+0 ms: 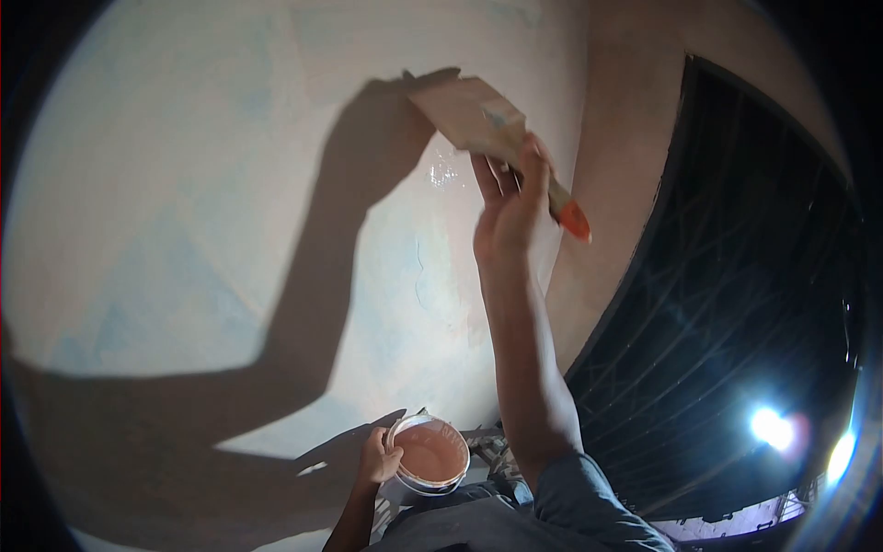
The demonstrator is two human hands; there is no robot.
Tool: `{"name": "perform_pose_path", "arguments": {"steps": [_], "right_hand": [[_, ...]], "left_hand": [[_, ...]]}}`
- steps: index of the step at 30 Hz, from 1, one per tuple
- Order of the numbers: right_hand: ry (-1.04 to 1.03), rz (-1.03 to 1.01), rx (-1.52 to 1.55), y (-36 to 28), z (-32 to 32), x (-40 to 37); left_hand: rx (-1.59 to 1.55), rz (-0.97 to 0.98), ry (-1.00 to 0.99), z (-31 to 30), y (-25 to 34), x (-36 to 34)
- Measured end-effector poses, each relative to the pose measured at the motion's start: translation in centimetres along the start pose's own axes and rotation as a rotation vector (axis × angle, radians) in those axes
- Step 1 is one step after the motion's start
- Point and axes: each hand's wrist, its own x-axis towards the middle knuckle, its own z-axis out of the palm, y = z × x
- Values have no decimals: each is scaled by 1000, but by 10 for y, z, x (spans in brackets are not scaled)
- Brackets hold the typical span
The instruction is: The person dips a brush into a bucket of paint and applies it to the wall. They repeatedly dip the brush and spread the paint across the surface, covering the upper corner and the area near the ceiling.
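Note:
My right hand (512, 210) is raised high and wrapped round the handle of a wide putty knife (474, 115). Its broad, pale-smeared blade reaches up and left, with the far edge at the wall (395, 276); an orange end shows below my fingers. A wet, shiny patch glints on the wall just under the blade. Low in the view, my left hand (379, 457) grips the rim of a white bucket (463, 471), thumb over the edge. Pinkish-brown material (430, 453) lies inside the bucket, which is held close in front of my body.
A dark barred gate or window (736, 267) stands to the right, past the wall's corner. Bright lamp light (773, 429) shines at lower right. The shadow of my arm (317, 248) falls across the patchy white and bluish wall.

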Motion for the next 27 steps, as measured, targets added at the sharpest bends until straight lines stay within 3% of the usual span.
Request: {"name": "perform_pose_path", "arguments": {"steps": [5,9,11,15,20,23,27], "right_hand": [[37,61,0,15,-30,-10],[129,147,-174,-6,-78,-46],[154,125,-165,-9,-72,-32],[18,-44,11,-10,-30,27],[-59,-8,-8,0,-21,58],[15,59,-42,16,-67,44],[200,237,-189,36,-177,-30]], "left_hand": [[35,32,11,-4,12,-2],[40,51,20,-4,16,1],[35,38,20,-4,14,-2],[4,-25,-21,-13,41,-10],[48,-13,-33,-11,33,-6],[19,6,-23,-9,28,-5],[42,11,-35,-13,37,-7]]}}
